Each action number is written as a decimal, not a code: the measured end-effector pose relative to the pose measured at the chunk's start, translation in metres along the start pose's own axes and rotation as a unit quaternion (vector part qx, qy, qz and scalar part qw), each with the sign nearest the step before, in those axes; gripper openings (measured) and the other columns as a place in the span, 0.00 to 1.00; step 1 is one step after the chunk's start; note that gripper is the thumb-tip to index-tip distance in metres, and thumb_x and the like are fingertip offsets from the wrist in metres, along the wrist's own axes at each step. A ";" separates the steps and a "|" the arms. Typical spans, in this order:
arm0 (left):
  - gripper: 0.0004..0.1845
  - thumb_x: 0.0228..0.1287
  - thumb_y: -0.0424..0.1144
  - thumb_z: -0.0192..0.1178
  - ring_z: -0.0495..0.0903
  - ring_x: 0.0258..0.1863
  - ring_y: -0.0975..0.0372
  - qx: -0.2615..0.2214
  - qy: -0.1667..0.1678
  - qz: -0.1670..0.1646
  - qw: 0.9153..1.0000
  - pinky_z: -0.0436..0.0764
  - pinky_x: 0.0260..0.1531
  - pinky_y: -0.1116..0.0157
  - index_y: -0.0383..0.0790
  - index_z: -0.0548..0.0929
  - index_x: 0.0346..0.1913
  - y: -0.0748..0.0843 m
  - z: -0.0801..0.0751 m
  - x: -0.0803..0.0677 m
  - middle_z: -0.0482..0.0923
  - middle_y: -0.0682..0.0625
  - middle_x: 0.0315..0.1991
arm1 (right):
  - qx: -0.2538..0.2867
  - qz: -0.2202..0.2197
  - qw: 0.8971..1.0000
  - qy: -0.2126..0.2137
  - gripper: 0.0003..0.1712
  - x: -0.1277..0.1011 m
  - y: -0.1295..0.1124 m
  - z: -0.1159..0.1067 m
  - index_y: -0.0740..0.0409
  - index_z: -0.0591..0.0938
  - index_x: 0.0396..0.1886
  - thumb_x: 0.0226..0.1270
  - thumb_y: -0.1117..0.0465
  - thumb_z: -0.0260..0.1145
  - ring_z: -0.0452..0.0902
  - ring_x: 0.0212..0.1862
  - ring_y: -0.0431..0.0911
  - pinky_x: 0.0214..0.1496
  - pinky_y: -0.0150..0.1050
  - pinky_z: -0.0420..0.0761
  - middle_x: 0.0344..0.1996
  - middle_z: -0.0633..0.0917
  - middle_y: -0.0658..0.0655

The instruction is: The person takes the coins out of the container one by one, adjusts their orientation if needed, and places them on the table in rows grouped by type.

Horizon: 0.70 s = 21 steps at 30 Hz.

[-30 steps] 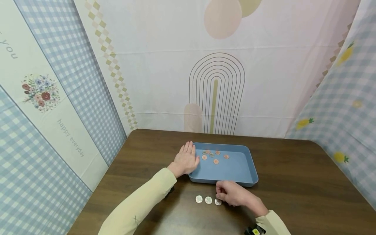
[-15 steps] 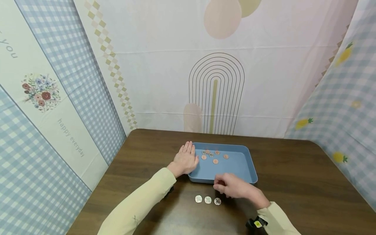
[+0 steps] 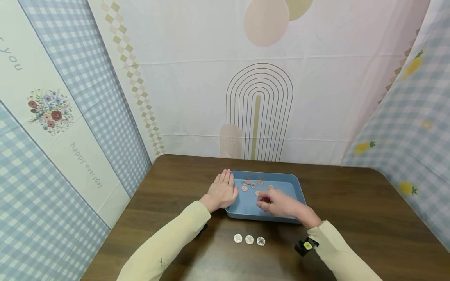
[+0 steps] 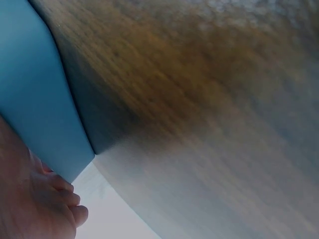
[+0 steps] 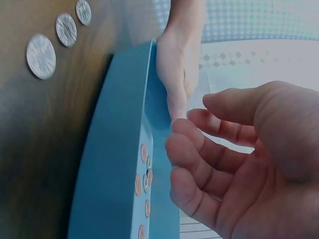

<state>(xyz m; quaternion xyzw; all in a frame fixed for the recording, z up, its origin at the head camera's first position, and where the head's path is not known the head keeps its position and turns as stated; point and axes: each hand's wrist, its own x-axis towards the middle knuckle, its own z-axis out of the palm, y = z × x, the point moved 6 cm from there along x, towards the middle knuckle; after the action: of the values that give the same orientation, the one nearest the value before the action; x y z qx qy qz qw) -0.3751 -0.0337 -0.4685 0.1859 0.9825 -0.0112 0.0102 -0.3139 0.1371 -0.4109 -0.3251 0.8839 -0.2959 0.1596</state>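
My left hand (image 3: 220, 192) rests with straight fingers along the left rim of a shallow blue tray (image 3: 246, 210). My right hand (image 3: 279, 203) hovers over the tray's front half, fingers loosely bent. In the right wrist view, nothing lies between its thumb and fingertips (image 5: 182, 144). Toward the back left of the tray are several copper-coloured coins (image 3: 244, 188) and two duller, yellowish ones (image 3: 253, 185); the right hand partly covers one copper coin. On the table before the tray, three silver coins (image 3: 249, 239) lie flat in a row.
The dark wooden table (image 3: 175, 187) carries the tray near its back edge. Behind it hangs a white patterned cloth (image 3: 193, 97), with blue checked cloths (image 3: 404, 156) at the sides. A wrist camera (image 3: 306, 246) is strapped at the right sleeve.
My right hand has let go of the rightmost silver coin, risen, and moved forward from the row to above the tray. The left hand and the coins have stayed in place.
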 end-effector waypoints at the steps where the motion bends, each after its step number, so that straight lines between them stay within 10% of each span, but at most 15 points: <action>1: 0.35 0.77 0.53 0.28 0.45 0.80 0.50 0.000 0.000 0.000 1.000 0.49 0.77 0.55 0.32 0.52 0.77 0.000 0.000 0.000 0.46 0.38 0.79 | 0.002 0.004 1.000 0.001 0.11 0.002 0.002 -0.002 0.62 0.80 0.32 0.74 0.61 0.58 0.74 0.19 0.39 0.25 0.34 0.76 0.20 0.76 0.46; 21: 0.35 0.76 0.52 0.30 0.45 0.79 0.51 0.002 0.002 -0.013 1.000 0.50 0.77 0.55 0.32 0.53 0.76 0.001 0.000 0.009 0.46 0.38 0.79 | -0.040 0.090 0.993 0.058 0.04 0.046 0.037 -0.021 0.55 0.82 0.33 0.69 0.61 0.64 0.75 0.18 0.42 0.24 0.36 0.75 0.22 0.80 0.50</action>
<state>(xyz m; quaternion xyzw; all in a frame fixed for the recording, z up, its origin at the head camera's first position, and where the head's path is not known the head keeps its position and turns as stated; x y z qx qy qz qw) -0.3826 -0.0293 -0.4687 0.1735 0.9847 -0.0131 0.0073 -0.3757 0.1378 -0.4224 -0.2329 0.9285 -0.2628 0.1206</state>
